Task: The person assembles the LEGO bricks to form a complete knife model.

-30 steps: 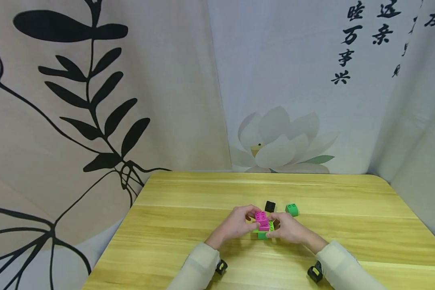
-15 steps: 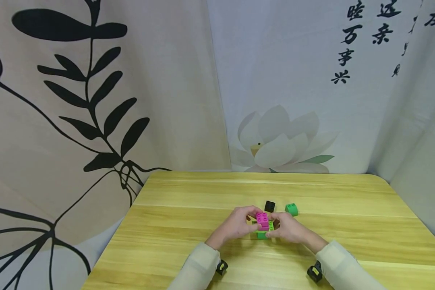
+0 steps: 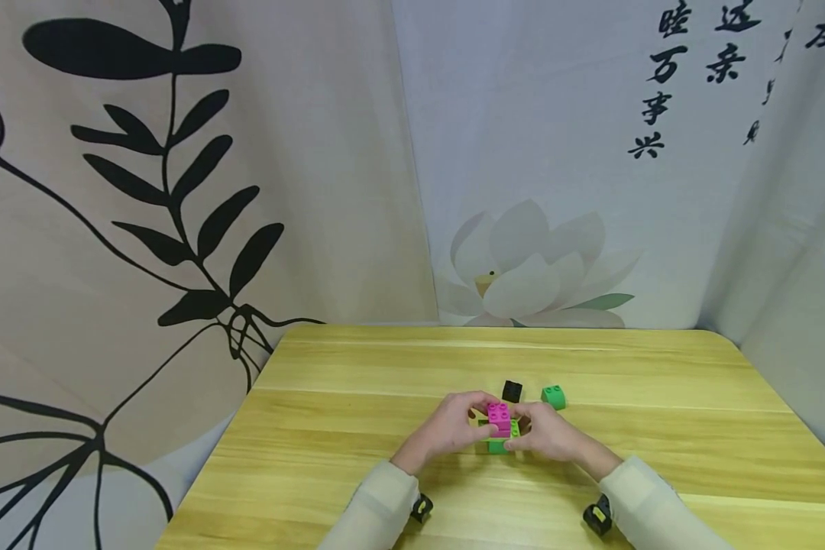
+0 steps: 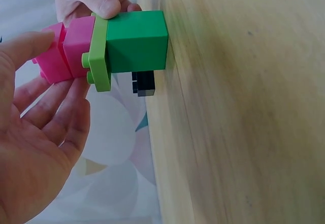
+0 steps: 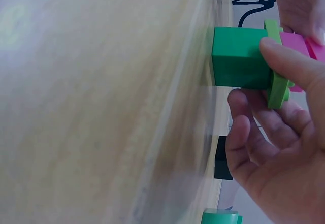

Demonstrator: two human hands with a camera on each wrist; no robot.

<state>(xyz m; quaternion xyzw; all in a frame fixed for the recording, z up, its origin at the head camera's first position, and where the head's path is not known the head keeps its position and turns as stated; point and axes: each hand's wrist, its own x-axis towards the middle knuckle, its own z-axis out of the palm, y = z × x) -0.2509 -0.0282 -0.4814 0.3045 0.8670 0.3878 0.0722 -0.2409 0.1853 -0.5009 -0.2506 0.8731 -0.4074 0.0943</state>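
Note:
A stack of toy bricks stands on the table between both hands. At its bottom is a green brick (image 4: 137, 41), topped by a light-green plate (image 4: 100, 56) with studs. Above that come a lower pink brick (image 4: 78, 43) and an upper pink brick (image 3: 499, 412); a thin seam shows between the two pinks in the left wrist view. My left hand (image 3: 456, 422) pinches the upper pink brick between thumb and fingers. From the other side, my right hand (image 3: 553, 433) holds the green brick and plate, its thumb (image 5: 284, 59) across their joint.
Behind the stack lies a black brick (image 3: 512, 391). To its right is a loose green brick (image 3: 553, 397). The wooden table (image 3: 357, 367) reaches back to a printed curtain (image 3: 344, 191). Dark wrist cameras (image 3: 597, 516) hang beneath the sleeves.
The upper pink brick has shifted slightly to the right and sits straighter over the stack, moving with the left fingers. The right hand has stayed nearly still.

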